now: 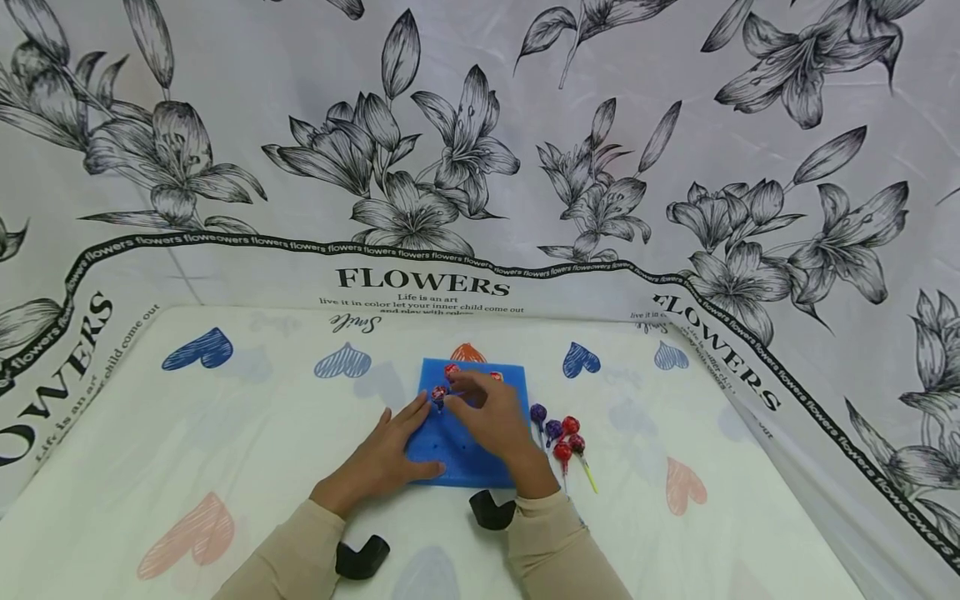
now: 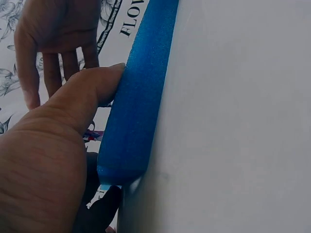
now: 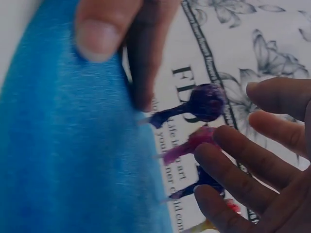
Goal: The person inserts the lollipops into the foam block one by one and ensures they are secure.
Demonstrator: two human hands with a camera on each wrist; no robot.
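A blue foam block (image 1: 457,467) lies on the table in front of me. My left hand (image 1: 378,467) rests on its left side, fingers straight and thumb spread toward the near edge. Over the block's far part is my right hand (image 1: 487,412), its thumb and index finger beside a dark wrapped lollipop (image 1: 438,393). In the right wrist view its fingers are spread, apart from the sticks. That view shows a purple lollipop (image 3: 206,103) and a pink lollipop (image 3: 189,145) among several standing in the block. A red lollipop (image 1: 451,371) stands farther back.
Right of the block lie several loose lollipops, among them a purple one (image 1: 538,412) and a red one (image 1: 562,451). A white cloth with printed hearts (image 1: 686,486) covers the table. Behind it hangs a flower-printed curtain (image 1: 600,300). Black wrist mounts (image 1: 362,557) sit near both sleeves.
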